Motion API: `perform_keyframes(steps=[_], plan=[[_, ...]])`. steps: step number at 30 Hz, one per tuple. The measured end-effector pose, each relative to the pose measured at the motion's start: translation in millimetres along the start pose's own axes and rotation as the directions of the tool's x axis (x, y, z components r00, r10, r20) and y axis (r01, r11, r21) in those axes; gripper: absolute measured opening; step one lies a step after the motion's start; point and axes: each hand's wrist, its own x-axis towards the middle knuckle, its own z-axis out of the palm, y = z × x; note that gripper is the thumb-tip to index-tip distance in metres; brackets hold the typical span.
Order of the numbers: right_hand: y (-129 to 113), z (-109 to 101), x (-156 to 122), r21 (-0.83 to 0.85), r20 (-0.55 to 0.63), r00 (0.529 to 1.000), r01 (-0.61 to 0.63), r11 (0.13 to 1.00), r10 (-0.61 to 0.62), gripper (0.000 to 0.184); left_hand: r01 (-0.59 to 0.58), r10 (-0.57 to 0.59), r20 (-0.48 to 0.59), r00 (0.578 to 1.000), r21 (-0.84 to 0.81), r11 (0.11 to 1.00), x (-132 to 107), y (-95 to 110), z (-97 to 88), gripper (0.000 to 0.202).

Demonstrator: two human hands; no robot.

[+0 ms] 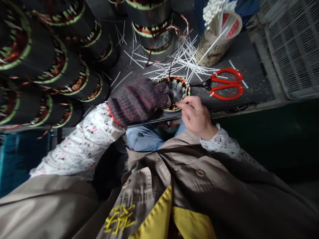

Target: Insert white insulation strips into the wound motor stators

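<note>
A knit-gloved left hand (138,103) curls over the left edge of an upright motor stator (175,93), while the bare right hand (195,114) pinches its near winding rim between fingertips. Red-handled scissors (225,84) lie just right of the stator, white cable ties (184,61) beyond it, and more stators (52,66) left of it.

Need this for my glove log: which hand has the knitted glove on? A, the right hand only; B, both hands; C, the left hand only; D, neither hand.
C. The left hand wears a dark knitted glove and rests against the motor stator, while the right hand is bare.
</note>
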Motion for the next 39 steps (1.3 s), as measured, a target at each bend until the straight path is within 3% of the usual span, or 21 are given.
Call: perform_keyframes(steps=[1, 3, 5, 7, 10, 13, 16, 19, 22, 25, 26, 28, 30, 33, 39], plan=[[-0.1, -3.0, 1.6, 0.026, -0.005, 1.000, -0.003, 1.000, 0.004, 0.030, -0.111, 0.109, 0.084, 0.991, 0.019, 0.994, 1.2, -0.9, -0.4, 0.040], [5.7, -12.4, 9.6, 0.077, -0.083, 0.996, -0.027, 0.997, 0.033, 0.017, -0.358, 0.339, 0.222, 0.914, 0.052, 0.932, 4.1, -1.7, -6.3, 0.033], [22.3, -24.3, 26.1, 0.090, -0.245, 0.965, -0.072, 0.993, 0.093, 0.009, -0.495, 0.468, 0.239, 0.851, 0.064, 0.867, 6.7, -2.4, -14.6, 0.031], [48.6, -34.3, 51.5, 0.068, -0.387, 0.910, -0.132, 0.989, 0.148, 0.009, -0.511, 0.503, 0.176, 0.846, 0.005, 0.859, 7.9, -5.3, -18.0, 0.030], [93.7, -38.8, 99.4, -0.022, -0.452, 0.868, -0.243, 0.970, 0.207, 0.015, -0.513, 0.531, 0.104, 0.841, -0.159, 0.844, 6.7, -15.4, -7.6, 0.024], [125.1, -34.5, 140.6, -0.150, -0.383, 0.868, -0.396, 0.906, 0.316, 0.027, -0.494, 0.507, 0.020, 0.862, -0.200, 0.846, -1.2, -23.6, 13.6, 0.016], [130.5, -34.1, 156.6, -0.187, -0.307, 0.892, -0.398, 0.898, 0.332, 0.029, -0.403, 0.394, -0.102, 0.913, -0.095, 0.910, -16.4, -18.7, 32.4, 0.014], [110.4, -39.6, 143.8, -0.006, -0.323, 0.921, -0.231, 0.973, 0.217, 0.022, -0.305, 0.300, -0.229, 0.926, 0.018, 0.952, -30.1, -2.4, 43.9, 0.014], [71.6, -43.2, 109.0, 0.225, -0.388, 0.913, -0.039, 0.974, 0.126, 0.016, -0.221, 0.236, -0.312, 0.920, 0.082, 0.972, -34.6, 12.4, 50.2, 0.017], [29.3, -43.1, 62.7, 0.189, -0.388, 0.921, 0.072, 0.979, 0.007, 0.006, -0.136, 0.147, -0.339, 0.929, 0.056, 0.989, -32.8, 18.4, 53.5, 0.023], [17.8, -42.9, 47.1, 0.177, -0.327, 0.944, 0.104, 0.979, -0.041, 0.002, -0.108, 0.115, -0.335, 0.935, 0.040, 0.993, -32.1, 18.9, 54.1, 0.025], [1.0, -42.4, 19.1, 0.168, -0.205, 0.970, 0.166, 0.972, -0.131, 0.013, -0.081, 0.089, -0.321, 0.943, 0.037, 0.996, -31.3, 19.3, 54.9, 0.028], [-7.7, -41.7, -1.6, 0.170, -0.136, 0.969, 0.228, 0.959, -0.206, 0.015, -0.085, 0.101, -0.321, 0.942, 0.062, 0.994, -31.7, 19.9, 55.6, 0.028], [-11.1, -40.5, -18.3, 0.183, -0.145, 0.954, 0.287, 0.940, -0.263, 0.010, -0.077, 0.101, -0.340, 0.935, 0.083, 0.994, -33.0, 21.9, 57.9, 0.030], [-10.9, -43.2, -26.8, 0.237, -0.104, 0.980, 0.191, 0.953, -0.170, 0.012, -0.028, 0.086, -0.377, 0.922, 0.157, 0.987, -32.9, 26.7, 64.7, 0.050]])
